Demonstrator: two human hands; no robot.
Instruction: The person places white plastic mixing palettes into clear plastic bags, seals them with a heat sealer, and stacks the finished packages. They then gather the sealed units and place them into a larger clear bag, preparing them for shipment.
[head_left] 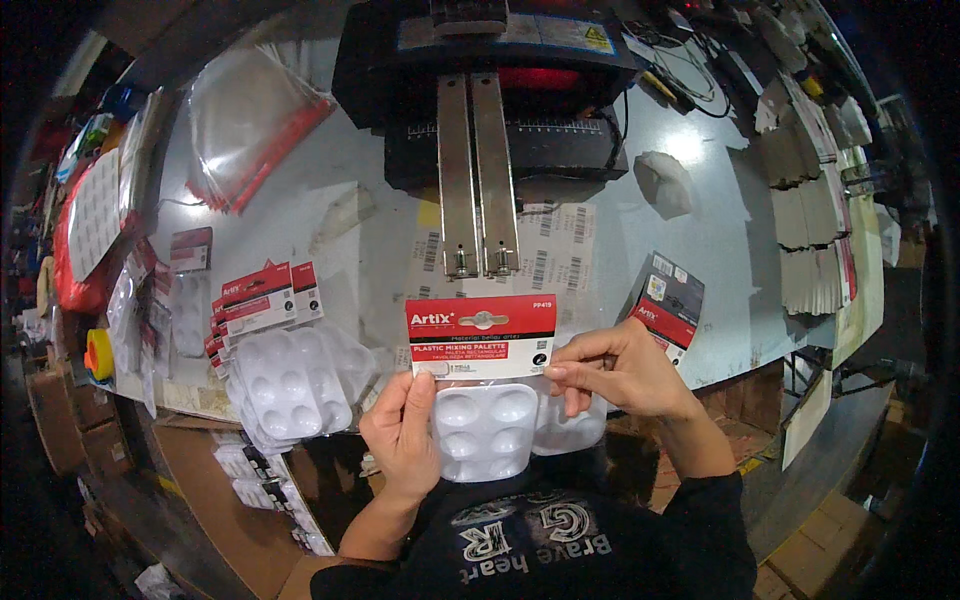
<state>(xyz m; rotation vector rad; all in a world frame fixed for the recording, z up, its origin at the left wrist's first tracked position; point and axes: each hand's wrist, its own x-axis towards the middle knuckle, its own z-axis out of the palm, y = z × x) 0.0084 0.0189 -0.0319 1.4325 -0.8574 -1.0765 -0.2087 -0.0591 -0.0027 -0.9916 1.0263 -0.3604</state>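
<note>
Head view: we count two hands at work, one red, black and white header card [482, 335] between them, and two white paint palettes close below it. On the nearer palette [485, 435] we make out six round wells in two columns; the second palette [568, 428] shows only partly, just beside it on the right. To the left lies one pile of carded palettes [285, 385], overlapped too much for us to count, and farther left one more carded palette [190, 290]. We also see one bunch of header cards [665, 305] on the right and one yellow roll [98, 355] at the far left.

Our desk [735, 300] is pale grey and scuffed. At its far side stands one black machine [500, 100] with two parallel metal rails [457, 170] reaching toward us over printed barcode labels [565, 250]. Clear bags with red edges [245, 120] lie at the far left of the desk, and brown cardboard pieces [808, 215] are stacked along the right. Cardboard boxes [205, 485] sit below the desk in a dim room.

The header card is just short of the rails' ends. Our left hand [405, 430] is closed on its lower left corner, thumb in front; our right hand [620, 368] pinches its lower right edge between thumb and forefinger. The nearer palette hangs between the hands, directly below the card.
</note>
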